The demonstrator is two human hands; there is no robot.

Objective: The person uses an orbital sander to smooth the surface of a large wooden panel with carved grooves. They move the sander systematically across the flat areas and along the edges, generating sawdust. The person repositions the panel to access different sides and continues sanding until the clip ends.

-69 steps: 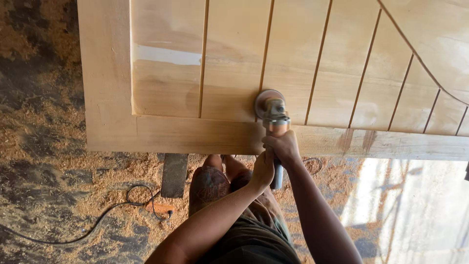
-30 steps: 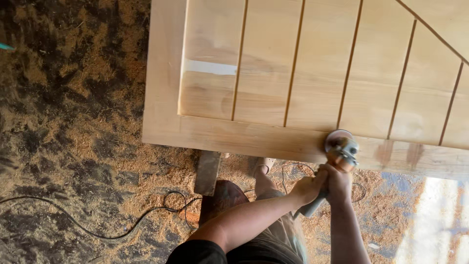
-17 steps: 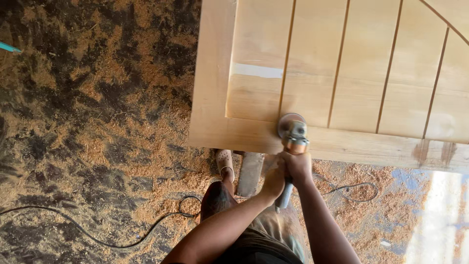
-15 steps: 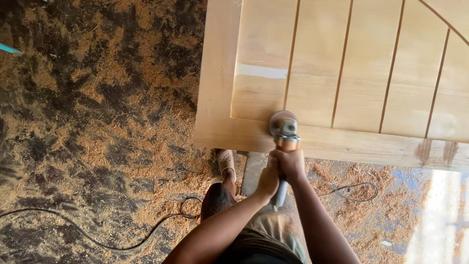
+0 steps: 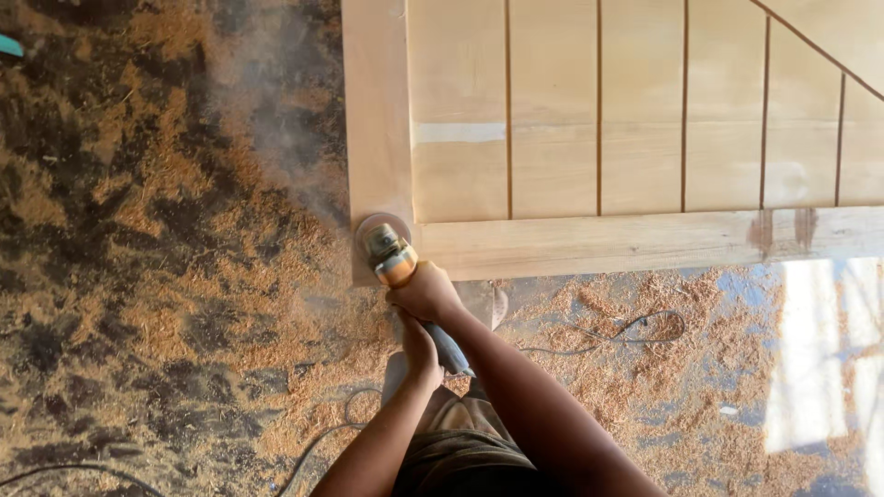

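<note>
A pale wooden door panel (image 5: 645, 138) with vertical grooves lies flat, its near rail running left to right. An angle grinder (image 5: 391, 253) with a round sanding disc sits on the panel's near-left corner, and fine dust drifts up to the left of it. My right hand (image 5: 425, 293) grips the grinder just behind its yellow head. My left hand (image 5: 419, 354) holds the rear of its grey body, closer to me.
Sawdust and wood shavings cover the dark floor (image 5: 138, 276) all around. A black power cable (image 5: 635, 331) loops over the floor near my feet. A wooden support block (image 5: 479, 304) shows under the panel's edge. Bright sunlight falls on the floor at the lower right.
The grinder has travelled left along the near rail, from the right-hand part to the left corner of the panel. Both hands stayed on it. Dust now rises at the corner.
</note>
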